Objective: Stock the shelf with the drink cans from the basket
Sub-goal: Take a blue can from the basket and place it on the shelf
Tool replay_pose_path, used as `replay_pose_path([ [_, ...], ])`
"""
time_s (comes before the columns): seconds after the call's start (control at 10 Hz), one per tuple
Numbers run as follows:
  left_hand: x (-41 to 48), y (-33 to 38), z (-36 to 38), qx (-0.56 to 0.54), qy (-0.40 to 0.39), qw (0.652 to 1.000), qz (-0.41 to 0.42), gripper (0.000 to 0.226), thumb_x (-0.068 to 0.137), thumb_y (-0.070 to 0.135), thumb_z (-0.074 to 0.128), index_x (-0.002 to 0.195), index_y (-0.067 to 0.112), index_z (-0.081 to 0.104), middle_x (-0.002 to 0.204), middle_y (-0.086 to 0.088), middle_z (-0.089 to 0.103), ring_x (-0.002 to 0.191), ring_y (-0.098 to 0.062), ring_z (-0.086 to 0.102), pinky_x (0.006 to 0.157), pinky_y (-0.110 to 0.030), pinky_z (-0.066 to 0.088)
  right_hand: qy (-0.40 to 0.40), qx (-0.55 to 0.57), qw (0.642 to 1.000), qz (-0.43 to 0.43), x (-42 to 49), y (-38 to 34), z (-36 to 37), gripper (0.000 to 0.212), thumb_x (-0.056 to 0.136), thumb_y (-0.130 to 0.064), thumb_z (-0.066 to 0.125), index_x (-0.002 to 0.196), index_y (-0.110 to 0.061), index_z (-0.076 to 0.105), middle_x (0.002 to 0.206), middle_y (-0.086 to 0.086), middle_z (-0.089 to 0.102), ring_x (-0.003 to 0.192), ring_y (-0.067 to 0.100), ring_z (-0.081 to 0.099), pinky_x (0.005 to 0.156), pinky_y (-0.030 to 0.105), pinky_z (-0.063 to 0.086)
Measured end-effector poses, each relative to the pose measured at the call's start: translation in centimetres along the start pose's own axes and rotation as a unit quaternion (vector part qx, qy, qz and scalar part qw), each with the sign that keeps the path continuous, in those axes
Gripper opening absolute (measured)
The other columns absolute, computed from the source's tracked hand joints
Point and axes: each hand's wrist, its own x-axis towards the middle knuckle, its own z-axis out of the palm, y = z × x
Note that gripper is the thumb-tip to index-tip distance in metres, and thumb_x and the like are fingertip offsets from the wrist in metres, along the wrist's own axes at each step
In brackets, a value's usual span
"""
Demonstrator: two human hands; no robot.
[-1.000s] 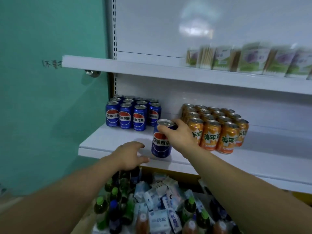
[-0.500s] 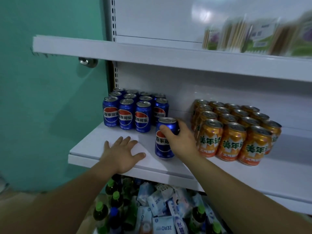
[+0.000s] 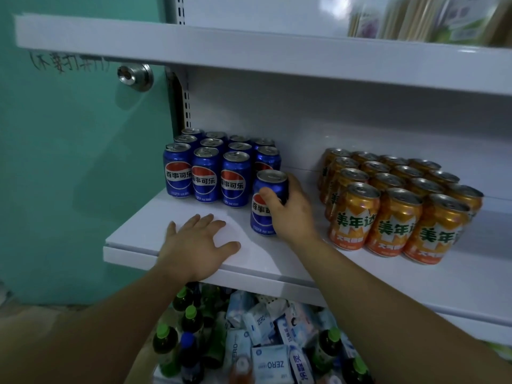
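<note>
Smooth white shelf (image 3: 138, 234), right hand (image 3: 291, 214) gripping cylindrical blue can (image 3: 263, 206)

shelf (image 3: 415, 286): left can block (image 3: 219, 173) | single can (image 3: 261, 217) between, forward | right can block (image 3: 396, 206) | bottles (image 3: 191, 322) below shelf

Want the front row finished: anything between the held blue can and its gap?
Nothing visible: the blue can in the right hand is just before the open gap beside the front-row cans.
</note>
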Motion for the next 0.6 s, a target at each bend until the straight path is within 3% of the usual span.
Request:
replay_pose_path([
  [0.2,-0.1,0.1,-0.1,-0.005,0.001,1.0,0.001,0.071,0.086,0.072,0.03,0.148,0.038,0.022,0.159,0.012,0.011,0.147,-0.012,0.006,0.118,-0.051,0.0,0.015,-0.003,1.0,0.011,0.5,0.3,1.0,0.054,0.088,-0.032,0.066,0.136,-0.024,0.044,0.133,0.002,0.051,0.123,0.022,0.048,0.103,0.041,0.042],
  [0.3,-0.1,0.1,-0.1,-0.002,0.0,1.0,0.0,0.071,0.086,0.072,0.029,0.148,0.038,0.021,0.16,0.012,0.011,0.147,-0.012,0.006,0.118,-0.051,0.0,-0.024,-0.059,0.998,0.014,0.2,1.0,0.7,0.086,0.077,-0.029,0.077,0.146,-0.028,0.027,0.142,0.002,0.037,0.127,0.021,0.043,0.105,0.041,0.04],
  [0.4,-0.1,0.0,-0.1,-0.002,0.0,1.0,0.0,0.072,0.086,0.073,0.028,0.148,0.038,0.021,0.16,0.012,0.011,0.147,-0.012,0.005,0.118,-0.051,0.0,-0.036,-0.06,0.997,0.025,0.7,1.4,0.5,0.094,0.077,-0.028,0.079,0.15,-0.029,0.019,0.145,0.003,0.032,0.129,0.022,0.043,0.104,0.04,0.039],
  [0.6,-0.1,0.0,0.0,-0.005,0.0,1.0,0.002,0.071,0.085,0.073,0.028,0.148,0.039,0.022,0.16,0.012,0.01,0.147,-0.012,0.005,0.118,-0.051,0.0,-0.024,-0.048,0.998,0.03,2.7,2.2,1.9,0.092,0.075,-0.032,0.08,0.147,-0.03,0.024,0.142,0.0,0.042,0.126,0.021,0.048,0.102,0.041,0.044],
])
